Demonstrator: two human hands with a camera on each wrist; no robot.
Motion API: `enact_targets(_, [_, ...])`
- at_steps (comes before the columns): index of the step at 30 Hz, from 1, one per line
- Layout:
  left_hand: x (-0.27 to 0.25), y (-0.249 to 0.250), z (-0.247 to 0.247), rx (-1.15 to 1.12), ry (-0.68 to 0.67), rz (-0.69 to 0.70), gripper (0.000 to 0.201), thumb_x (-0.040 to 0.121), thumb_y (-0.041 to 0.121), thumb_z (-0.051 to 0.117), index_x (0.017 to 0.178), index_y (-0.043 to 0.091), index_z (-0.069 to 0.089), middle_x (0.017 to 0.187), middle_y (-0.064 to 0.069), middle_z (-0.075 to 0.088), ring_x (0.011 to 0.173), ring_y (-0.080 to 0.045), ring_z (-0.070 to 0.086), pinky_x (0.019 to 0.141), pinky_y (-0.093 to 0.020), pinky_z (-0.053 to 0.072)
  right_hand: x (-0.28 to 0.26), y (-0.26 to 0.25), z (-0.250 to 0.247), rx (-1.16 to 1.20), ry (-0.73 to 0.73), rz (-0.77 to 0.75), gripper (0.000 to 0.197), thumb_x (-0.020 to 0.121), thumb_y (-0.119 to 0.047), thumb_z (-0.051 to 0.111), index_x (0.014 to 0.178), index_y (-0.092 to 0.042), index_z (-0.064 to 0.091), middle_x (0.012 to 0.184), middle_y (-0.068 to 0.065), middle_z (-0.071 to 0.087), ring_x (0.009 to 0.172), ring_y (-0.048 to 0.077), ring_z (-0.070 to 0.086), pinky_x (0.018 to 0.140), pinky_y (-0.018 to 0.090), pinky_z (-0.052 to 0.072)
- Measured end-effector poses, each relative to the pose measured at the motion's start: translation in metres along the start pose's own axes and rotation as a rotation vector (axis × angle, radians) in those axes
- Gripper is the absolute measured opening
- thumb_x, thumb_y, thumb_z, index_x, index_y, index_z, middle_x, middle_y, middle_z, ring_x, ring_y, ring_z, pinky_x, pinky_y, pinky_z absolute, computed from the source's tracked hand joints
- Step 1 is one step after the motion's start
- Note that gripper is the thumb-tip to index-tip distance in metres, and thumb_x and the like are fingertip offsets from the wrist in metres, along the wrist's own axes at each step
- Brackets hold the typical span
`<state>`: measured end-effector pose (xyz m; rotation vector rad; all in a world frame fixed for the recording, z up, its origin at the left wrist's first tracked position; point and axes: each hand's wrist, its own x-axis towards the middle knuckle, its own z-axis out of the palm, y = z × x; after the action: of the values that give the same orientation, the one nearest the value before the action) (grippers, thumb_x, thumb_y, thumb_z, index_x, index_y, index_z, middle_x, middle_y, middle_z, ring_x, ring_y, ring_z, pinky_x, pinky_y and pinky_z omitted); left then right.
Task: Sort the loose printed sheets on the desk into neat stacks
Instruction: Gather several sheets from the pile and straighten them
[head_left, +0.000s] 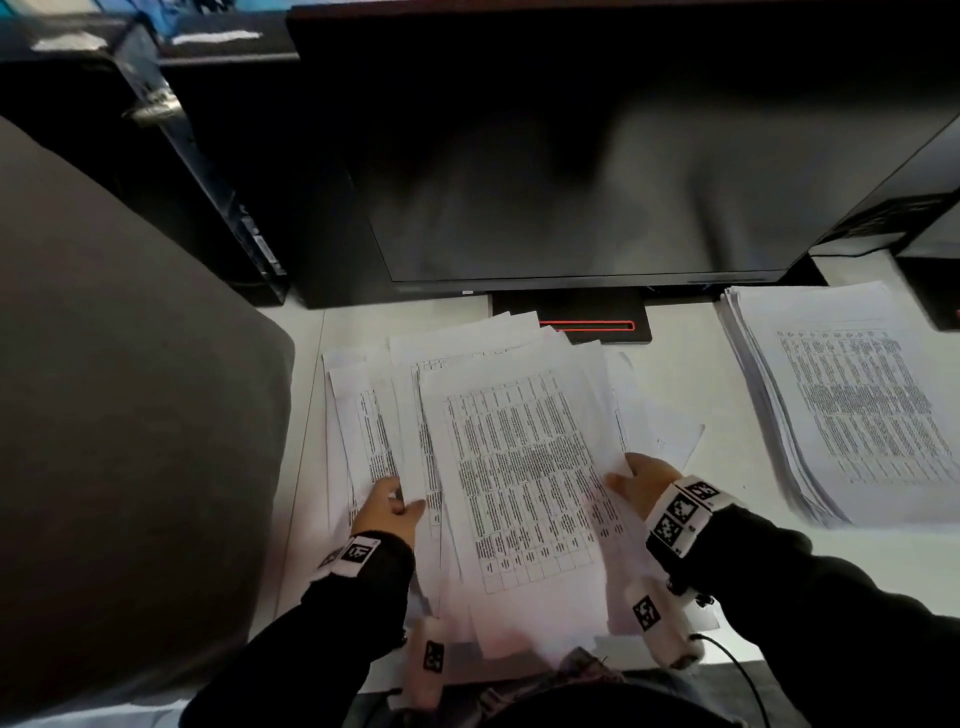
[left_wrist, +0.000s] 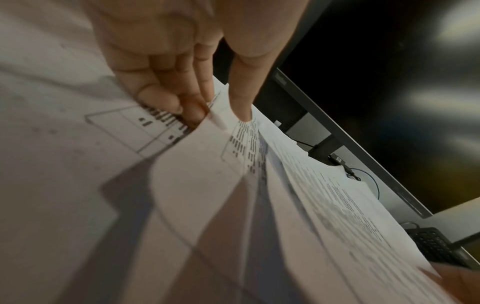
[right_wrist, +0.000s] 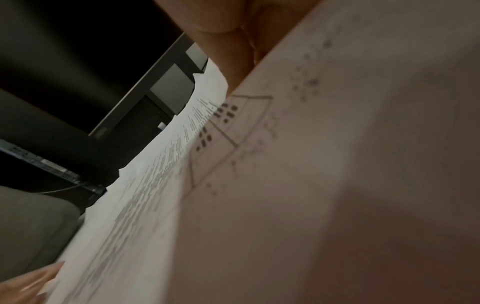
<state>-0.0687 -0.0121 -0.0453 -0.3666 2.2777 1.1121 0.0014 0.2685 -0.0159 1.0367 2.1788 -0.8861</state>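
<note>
Your left hand (head_left: 387, 506) and right hand (head_left: 644, 480) pinch the messy sheets (head_left: 524, 467) mid-frame. Squeeze both sides together, tap the edges flat, then add them to the neat stack (head_left: 852, 400) at right.

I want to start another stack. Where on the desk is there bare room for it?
Bare desk lies between the loose pile and the neat stack, in front of the monitor stand. A thin strip runs between the pile and the grey cushion. The middle is crowded.
</note>
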Motion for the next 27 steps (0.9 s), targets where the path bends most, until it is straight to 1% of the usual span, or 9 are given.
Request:
enact_targets(4, [-0.003, -0.004, 0.0, 0.235, -0.109, -0.012, 0.045, 0.096, 0.019, 0.043, 0.139, 0.011, 0.033, 0.14, -0.014, 0.044, 0.127, -0.026, 0.045, 0.106, -0.03, 0.032, -0.001, -0.014, 0.009, 0.024, -0.01, -0.052, 0.048, 0.094, -0.028, 0.047, 0.136, -0.007, 0.038, 0.136, 0.015, 0.049, 0.125, 0.03, 0.047, 0.102, 0.034, 0.037])
enact_targets(8, [-0.009, -0.016, -0.001, 0.257, -0.14, 0.073, 0.033, 0.095, 0.01, 0.034, 0.125, 0.014, 0.049, 0.129, -0.007, 0.055, 0.115, -0.021, 0.052, 0.102, -0.024, 0.036, -0.003, -0.023, 0.024, -0.059, -0.06, -0.075, 0.045, 0.095, -0.036, 0.042, 0.131, -0.01, 0.042, 0.13, 0.014, 0.052, 0.117, 0.03, 0.052, 0.099, 0.038, 0.04])
enact_targets(10, [-0.011, -0.017, -0.001, 0.252, -0.141, 0.088, 0.038, 0.094, 0.006, 0.033, 0.126, 0.015, 0.051, 0.12, -0.001, 0.056, 0.11, -0.018, 0.054, 0.097, -0.02, 0.036, -0.004, -0.026, 0.028, -0.074, -0.062, -0.099, 0.035, 0.095, -0.035, 0.042, 0.118, -0.01, 0.048, 0.119, 0.011, 0.059, 0.099, 0.025, 0.057, 0.087, 0.035, 0.045])
enact_targets(12, [-0.009, -0.016, 0.0, 0.261, -0.137, 0.106, 0.034, 0.09, 0.005, 0.039, 0.116, 0.016, 0.059, 0.115, -0.002, 0.06, 0.108, -0.021, 0.058, 0.093, -0.021, 0.04, -0.004, -0.026, 0.029, -0.063, -0.028, -0.113, 0.031, 0.094, -0.031, 0.046, 0.115, -0.008, 0.05, 0.116, 0.011, 0.06, 0.092, 0.022, 0.054, 0.079, 0.029, 0.041])
enact_targets(15, [-0.007, -0.01, -0.005, 0.205, -0.015, 0.137, 0.011, 0.083, 0.008, 0.061, 0.089, 0.017, 0.065, 0.101, -0.009, 0.061, 0.089, -0.026, 0.063, 0.082, -0.025, 0.049, -0.001, -0.023, 0.017, 0.019, 0.067, -0.089, 0.04, 0.092, -0.024, 0.052, 0.127, -0.007, 0.046, 0.127, 0.016, 0.055, 0.113, 0.028, 0.054, 0.088, 0.03, 0.041])
enact_targets(19, [-0.004, -0.012, -0.029, 0.124, 0.279, 0.012, 0.031, 0.071, 0.025, 0.075, 0.096, 0.029, 0.058, 0.116, -0.003, 0.041, 0.097, -0.024, 0.053, 0.097, -0.029, 0.042, 0.002, -0.008, -0.012, 0.12, 0.158, -0.008, 0.048, 0.092, -0.016, 0.052, 0.136, -0.002, 0.037, 0.134, 0.021, 0.048, 0.123, 0.032, 0.048, 0.096, 0.031, 0.038])
enact_targets(22, [0.006, -0.018, -0.04, 0.067, 0.276, -0.046, 0.051, 0.062, 0.034, 0.08, 0.105, 0.031, 0.053, 0.117, -0.005, 0.049, 0.102, -0.024, 0.055, 0.099, -0.035, 0.044, 0.004, 0.013, -0.025, 0.162, 0.207, 0.076, 0.047, 0.09, -0.016, 0.055, 0.133, -0.003, 0.04, 0.123, 0.023, 0.057, 0.114, 0.033, 0.055, 0.085, 0.03, 0.039])
enact_targets(24, [0.012, -0.018, -0.041, -0.015, 0.265, -0.083, 0.062, 0.061, 0.03, 0.082, 0.114, 0.024, 0.05, 0.115, -0.01, 0.057, 0.106, -0.027, 0.055, 0.099, -0.038, 0.043, 0.007, 0.022, -0.026, 0.156, 0.197, 0.13, 0.047, 0.088, -0.018, 0.059, 0.13, -0.002, 0.044, 0.121, 0.021, 0.06, 0.114, 0.032, 0.056, 0.088, 0.029, 0.039])
enact_targets(27, [0.016, -0.014, -0.038, -0.08, 0.214, -0.119, 0.069, 0.065, 0.028, 0.081, 0.122, 0.019, 0.045, 0.114, -0.012, 0.06, 0.096, -0.026, 0.058, 0.097, -0.037, 0.044, 0.018, 0.032, -0.02, 0.149, 0.166, 0.171, 0.048, 0.083, -0.024, 0.066, 0.123, 0.0, 0.053, 0.116, 0.018, 0.064, 0.11, 0.031, 0.059, 0.096, 0.031, 0.04])
